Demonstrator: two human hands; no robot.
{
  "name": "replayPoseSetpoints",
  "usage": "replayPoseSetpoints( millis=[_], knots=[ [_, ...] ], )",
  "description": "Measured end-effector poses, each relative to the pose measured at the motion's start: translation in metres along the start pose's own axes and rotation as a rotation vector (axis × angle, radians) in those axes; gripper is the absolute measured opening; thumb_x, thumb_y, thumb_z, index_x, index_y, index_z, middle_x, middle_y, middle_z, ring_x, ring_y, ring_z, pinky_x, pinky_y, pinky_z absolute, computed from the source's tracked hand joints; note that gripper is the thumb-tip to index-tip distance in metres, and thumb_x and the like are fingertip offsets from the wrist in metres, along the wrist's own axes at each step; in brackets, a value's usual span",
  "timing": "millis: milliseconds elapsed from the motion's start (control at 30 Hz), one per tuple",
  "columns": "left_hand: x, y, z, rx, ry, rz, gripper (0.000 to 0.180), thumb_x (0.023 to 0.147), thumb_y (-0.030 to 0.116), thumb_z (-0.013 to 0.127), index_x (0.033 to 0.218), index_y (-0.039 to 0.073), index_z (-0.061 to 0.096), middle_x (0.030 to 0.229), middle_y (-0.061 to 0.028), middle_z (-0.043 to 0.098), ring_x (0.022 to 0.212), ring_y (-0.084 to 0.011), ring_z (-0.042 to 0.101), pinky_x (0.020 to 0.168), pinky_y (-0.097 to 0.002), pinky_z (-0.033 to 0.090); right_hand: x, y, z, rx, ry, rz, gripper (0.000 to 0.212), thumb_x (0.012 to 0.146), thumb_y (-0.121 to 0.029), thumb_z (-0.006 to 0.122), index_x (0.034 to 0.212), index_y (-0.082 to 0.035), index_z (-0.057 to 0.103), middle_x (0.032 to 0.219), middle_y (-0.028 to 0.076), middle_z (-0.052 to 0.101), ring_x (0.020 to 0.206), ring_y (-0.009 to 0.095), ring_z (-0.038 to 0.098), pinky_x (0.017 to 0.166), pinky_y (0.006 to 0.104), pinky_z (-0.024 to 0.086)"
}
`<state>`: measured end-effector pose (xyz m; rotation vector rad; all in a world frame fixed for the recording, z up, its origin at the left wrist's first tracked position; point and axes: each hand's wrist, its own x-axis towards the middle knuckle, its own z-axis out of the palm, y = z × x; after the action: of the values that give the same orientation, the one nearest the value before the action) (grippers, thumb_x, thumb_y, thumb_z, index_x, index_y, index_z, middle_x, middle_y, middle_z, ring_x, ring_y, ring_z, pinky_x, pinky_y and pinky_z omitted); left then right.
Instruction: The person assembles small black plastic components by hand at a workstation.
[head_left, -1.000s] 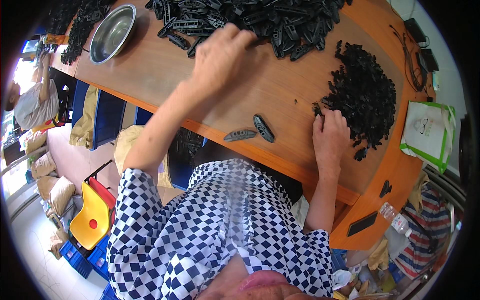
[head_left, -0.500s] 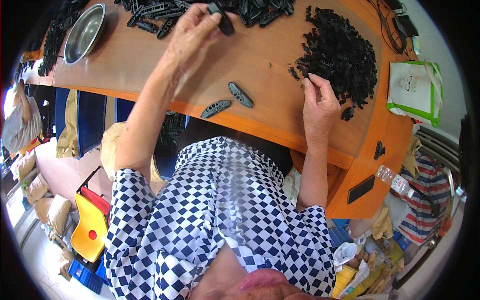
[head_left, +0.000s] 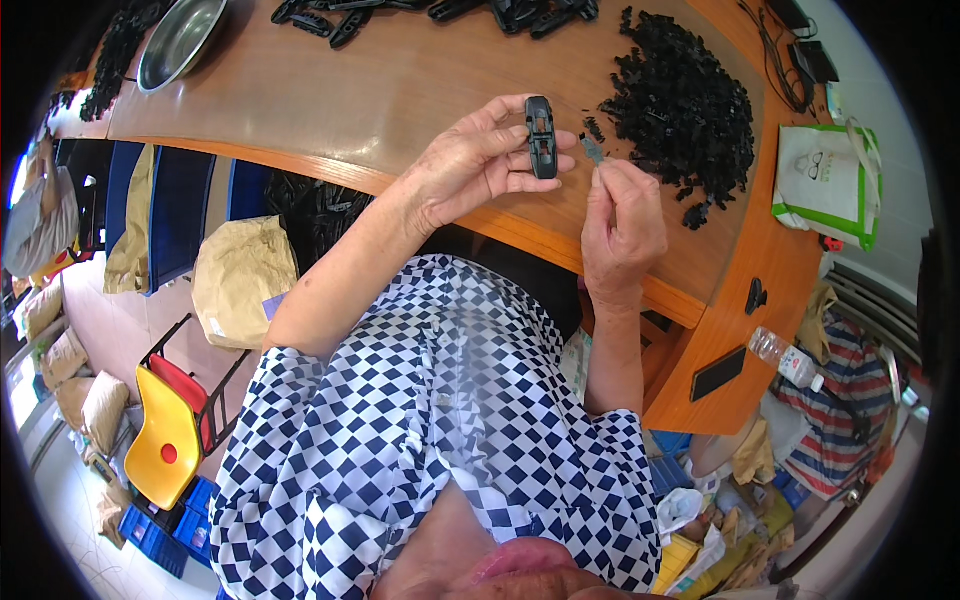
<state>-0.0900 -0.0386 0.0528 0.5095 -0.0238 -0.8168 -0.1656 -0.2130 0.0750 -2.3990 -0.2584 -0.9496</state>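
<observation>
Over the front part of the table, my left hand (head_left: 478,158) holds a long black plastic housing (head_left: 541,140) with rounded ends and openings along its face. The housing stands roughly upright between thumb and fingers. Close beside it on the right, my right hand (head_left: 625,215) pinches a small, flat, dark grey piece (head_left: 591,150) between thumb and fingertips. The two parts are apart. Just beyond my right hand spreads a heap of small black plastic pieces (head_left: 690,110). More long black housings (head_left: 510,14) lie along the far side of the table.
A metal bowl (head_left: 186,42) stands at the far left of the wooden table (head_left: 330,95). To the right are a white-and-green bag (head_left: 825,180), a phone (head_left: 720,375) and a plastic bottle (head_left: 785,358). A yellow chair (head_left: 160,450) and a brown paper bag (head_left: 243,280) are at lower left.
My left hand has come from the far housings toward me and right, bringing a housing. My right hand has drawn back from the heap's edge with a small piece. Two housings seen nearby are out of sight.
</observation>
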Motion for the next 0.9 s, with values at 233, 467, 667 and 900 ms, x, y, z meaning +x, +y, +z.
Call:
replayPoseSetpoints(
  millis=[233, 467, 667, 900],
  knots=[
    [-0.007, -0.006, 0.005, 0.132, 0.04, 0.036, 0.034, 0.097, 0.01, 0.047, 0.13, 0.006, 0.039, 0.119, -0.0235, 0.056, 0.108, -0.0295, 0.061, 0.089, -0.0409, 0.056, 0.0, -0.014, 0.011, 0.093, 0.013, -0.006, 0.026, 0.071, 0.007, 0.07, 0.093, -0.005, 0.063, 0.092, 0.009, 0.063, 0.077, 0.023, 0.062, 0.063, 0.0318, 0.051],
    [-0.008, -0.011, 0.011, 0.21, 0.061, 0.055, 0.036, 0.097, 0.01, 0.048, 0.132, 0.007, 0.039, 0.117, -0.0155, 0.057, 0.106, -0.022, 0.061, 0.089, -0.0331, 0.056, 0.003, -0.022, 0.017, 0.088, -0.018, -0.011, 0.018, 0.077, 0.007, 0.069, 0.089, -0.003, 0.061, 0.088, 0.01, 0.062, 0.075, 0.022, 0.061, 0.064, 0.0295, 0.051],
    [-0.01, -0.011, 0.01, 0.25, 0.068, 0.072, 0.034, 0.098, 0.009, 0.044, 0.132, 0.007, 0.038, 0.118, -0.0107, 0.054, 0.103, -0.0178, 0.061, 0.088, -0.0316, 0.057, 0.004, -0.023, 0.021, 0.056, -0.054, -0.033, 0.019, 0.076, 0.005, 0.07, 0.09, -0.003, 0.06, 0.088, 0.01, 0.062, 0.075, 0.023, 0.06, 0.064, 0.0303, 0.05],
    [-0.012, -0.011, 0.009, 0.298, 0.106, 0.063, 0.035, 0.098, 0.01, 0.046, 0.132, 0.009, 0.039, 0.119, -0.0117, 0.056, 0.107, -0.0182, 0.06, 0.088, -0.0315, 0.056, 0.006, -0.022, 0.022, 0.201, -0.087, 0.123, 0.016, 0.076, -0.001, 0.07, 0.089, -0.004, 0.063, 0.092, 0.007, 0.059, 0.079, 0.023, 0.058, 0.067, 0.0329, 0.048]
  ],
)
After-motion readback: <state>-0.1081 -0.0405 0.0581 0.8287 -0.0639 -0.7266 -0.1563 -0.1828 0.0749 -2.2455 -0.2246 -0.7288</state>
